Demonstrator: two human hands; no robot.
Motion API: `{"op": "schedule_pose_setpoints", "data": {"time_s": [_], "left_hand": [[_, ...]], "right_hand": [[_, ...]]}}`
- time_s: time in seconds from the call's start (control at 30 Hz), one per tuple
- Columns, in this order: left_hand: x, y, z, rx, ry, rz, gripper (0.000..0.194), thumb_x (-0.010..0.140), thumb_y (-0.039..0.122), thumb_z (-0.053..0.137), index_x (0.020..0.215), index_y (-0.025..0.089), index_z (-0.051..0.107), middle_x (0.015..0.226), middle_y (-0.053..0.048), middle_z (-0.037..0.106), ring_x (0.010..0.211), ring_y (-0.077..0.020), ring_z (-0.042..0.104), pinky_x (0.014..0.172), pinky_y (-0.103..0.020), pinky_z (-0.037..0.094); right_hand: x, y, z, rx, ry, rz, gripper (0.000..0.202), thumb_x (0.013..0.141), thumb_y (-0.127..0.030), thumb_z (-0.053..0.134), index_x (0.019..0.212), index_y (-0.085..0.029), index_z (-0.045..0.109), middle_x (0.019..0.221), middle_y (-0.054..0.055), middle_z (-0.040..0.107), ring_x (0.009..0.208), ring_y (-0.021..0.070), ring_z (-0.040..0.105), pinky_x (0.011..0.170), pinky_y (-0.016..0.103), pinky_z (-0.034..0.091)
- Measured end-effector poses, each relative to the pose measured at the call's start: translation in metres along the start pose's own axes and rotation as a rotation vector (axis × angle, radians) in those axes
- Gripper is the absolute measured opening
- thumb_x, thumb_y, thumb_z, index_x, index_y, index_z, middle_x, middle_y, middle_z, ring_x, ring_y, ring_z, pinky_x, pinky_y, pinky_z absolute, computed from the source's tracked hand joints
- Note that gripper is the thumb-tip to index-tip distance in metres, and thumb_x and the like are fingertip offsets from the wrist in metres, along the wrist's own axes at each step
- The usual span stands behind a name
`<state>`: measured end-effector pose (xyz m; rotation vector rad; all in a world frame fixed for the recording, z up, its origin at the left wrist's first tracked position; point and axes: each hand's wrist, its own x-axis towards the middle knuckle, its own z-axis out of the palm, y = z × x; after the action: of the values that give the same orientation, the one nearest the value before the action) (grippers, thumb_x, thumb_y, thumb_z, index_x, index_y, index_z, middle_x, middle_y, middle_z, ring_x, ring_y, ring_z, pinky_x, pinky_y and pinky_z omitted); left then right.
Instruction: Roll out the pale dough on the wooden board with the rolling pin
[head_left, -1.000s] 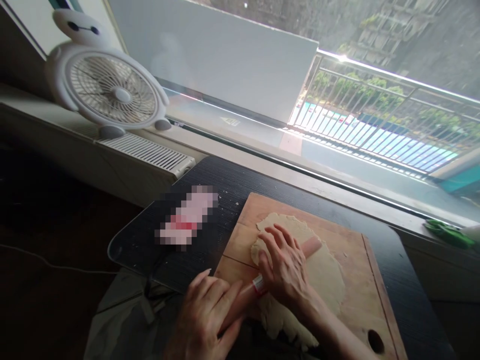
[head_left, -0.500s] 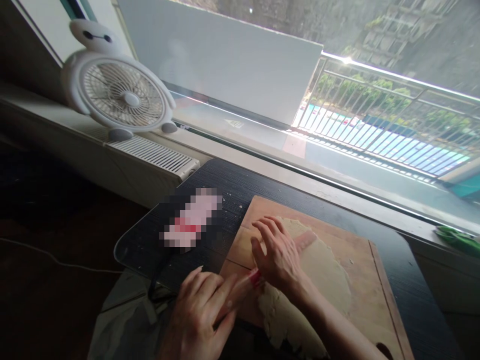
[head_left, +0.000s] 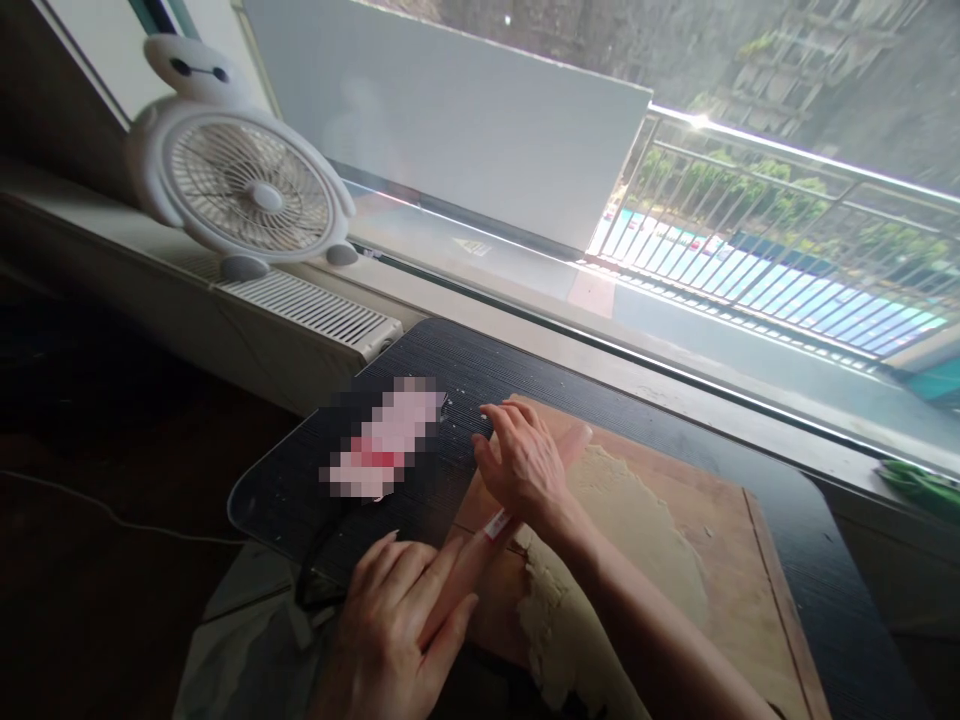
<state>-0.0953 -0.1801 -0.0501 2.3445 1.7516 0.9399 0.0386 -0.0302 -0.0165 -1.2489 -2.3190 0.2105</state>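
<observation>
A pinkish rolling pin (head_left: 480,555) with a red and white label lies diagonally over the left part of a wooden board (head_left: 724,490). My left hand (head_left: 401,615) is on its near end, with the thumb along one side and the fingers along the other. Toward the far end, my right hand (head_left: 525,460) rests over the pin with bent fingers; the pin's tip shows beyond it. A wide, thin sheet of pale dough (head_left: 645,530) with ragged edges lies on the board, partly under my right forearm, and hangs past the near edge.
A pixelated pink and red item (head_left: 390,440) lies on the dark table (head_left: 450,360), left of the board. A white fan (head_left: 262,195) stands on the ledge at the back left. Something green (head_left: 919,480) sits on the sill at the right. A cable runs at the lower left.
The rolling pin and my right hand have moved left across the board, off most of the dough. My left hand has hardly moved.
</observation>
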Motion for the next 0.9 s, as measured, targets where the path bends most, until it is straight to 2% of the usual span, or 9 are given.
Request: {"op": "schedule_pose_setpoints", "data": {"time_s": [0.13, 0.2, 0.27, 0.43, 0.5, 0.67, 0.77, 0.83, 0.9], "left_hand": [[0.001, 0.006, -0.001, -0.046, -0.064, 0.047, 0.045, 0.079, 0.014, 0.055, 0.123, 0.019, 0.049, 0.092, -0.004, 0.055, 0.091, -0.0188, 0.051, 0.097, -0.046, 0.034], [0.003, 0.007, -0.003, -0.062, -0.079, 0.061, 0.044, 0.079, 0.013, 0.055, 0.122, 0.019, 0.049, 0.094, -0.004, 0.055, 0.093, -0.0191, 0.051, 0.098, -0.046, 0.034], [0.006, 0.004, -0.005, -0.054, -0.094, 0.050, 0.043, 0.080, 0.015, 0.055, 0.122, 0.020, 0.050, 0.094, -0.004, 0.055, 0.092, -0.0194, 0.050, 0.096, -0.045, 0.035], [0.009, -0.008, -0.007, 0.001, -0.056, -0.016, 0.038, 0.083, 0.023, 0.053, 0.121, 0.022, 0.052, 0.093, -0.005, 0.055, 0.089, -0.0208, 0.051, 0.086, -0.043, 0.041], [0.007, -0.009, -0.006, 0.014, -0.041, -0.026, 0.038, 0.083, 0.024, 0.053, 0.121, 0.021, 0.052, 0.092, -0.005, 0.055, 0.088, -0.0206, 0.051, 0.084, -0.042, 0.042], [0.003, 0.002, -0.005, -0.001, -0.088, 0.032, 0.046, 0.081, 0.018, 0.053, 0.126, 0.021, 0.047, 0.093, -0.005, 0.056, 0.093, -0.0207, 0.051, 0.092, -0.044, 0.040], [0.003, 0.005, -0.004, -0.040, -0.111, 0.063, 0.044, 0.080, 0.016, 0.053, 0.124, 0.021, 0.049, 0.097, -0.006, 0.056, 0.097, -0.0213, 0.050, 0.095, -0.044, 0.038], [0.005, 0.003, -0.003, -0.054, -0.117, 0.064, 0.044, 0.080, 0.017, 0.054, 0.123, 0.021, 0.050, 0.097, -0.005, 0.055, 0.097, -0.0212, 0.050, 0.095, -0.044, 0.037], [0.007, -0.003, -0.003, -0.041, -0.106, 0.048, 0.043, 0.081, 0.019, 0.055, 0.123, 0.021, 0.050, 0.095, -0.005, 0.056, 0.095, -0.0209, 0.051, 0.093, -0.043, 0.038]], "right_hand": [[-0.040, 0.004, -0.016, -0.030, -0.036, 0.047, 0.033, 0.086, -0.032, 0.047, 0.118, -0.023, 0.052, 0.114, 0.004, 0.058, 0.119, 0.0227, 0.039, 0.098, 0.039, 0.032], [-0.047, 0.005, -0.019, -0.053, -0.044, 0.066, 0.033, 0.086, -0.032, 0.047, 0.117, -0.024, 0.053, 0.115, 0.004, 0.057, 0.120, 0.0229, 0.039, 0.099, 0.040, 0.030], [-0.039, 0.003, -0.015, -0.067, -0.038, 0.075, 0.034, 0.086, -0.033, 0.047, 0.117, -0.024, 0.053, 0.116, 0.005, 0.056, 0.120, 0.0229, 0.038, 0.099, 0.039, 0.030], [0.011, -0.008, 0.007, -0.073, -0.034, 0.045, 0.036, 0.086, -0.037, 0.047, 0.118, -0.022, 0.052, 0.113, 0.006, 0.058, 0.117, 0.0222, 0.040, 0.096, 0.037, 0.034], [0.015, -0.011, 0.010, -0.062, -0.037, 0.027, 0.035, 0.085, -0.035, 0.048, 0.118, -0.022, 0.052, 0.113, 0.005, 0.058, 0.117, 0.0216, 0.041, 0.097, 0.036, 0.034], [-0.035, -0.004, -0.009, -0.039, -0.045, 0.050, 0.030, 0.087, -0.029, 0.045, 0.115, -0.024, 0.054, 0.119, 0.003, 0.055, 0.124, 0.0211, 0.036, 0.103, 0.038, 0.027], [-0.062, 0.003, -0.022, -0.068, -0.059, 0.045, 0.035, 0.086, -0.025, 0.044, 0.120, -0.022, 0.052, 0.129, 0.005, 0.049, 0.130, 0.0231, 0.028, 0.108, 0.042, 0.021], [-0.060, 0.003, -0.023, -0.077, -0.056, 0.035, 0.037, 0.085, -0.024, 0.044, 0.121, -0.021, 0.051, 0.132, 0.005, 0.047, 0.132, 0.0235, 0.027, 0.109, 0.043, 0.020], [-0.041, 0.001, -0.014, -0.071, -0.048, 0.024, 0.034, 0.085, -0.026, 0.045, 0.118, -0.022, 0.053, 0.129, 0.005, 0.049, 0.131, 0.0230, 0.028, 0.108, 0.041, 0.023]]}}
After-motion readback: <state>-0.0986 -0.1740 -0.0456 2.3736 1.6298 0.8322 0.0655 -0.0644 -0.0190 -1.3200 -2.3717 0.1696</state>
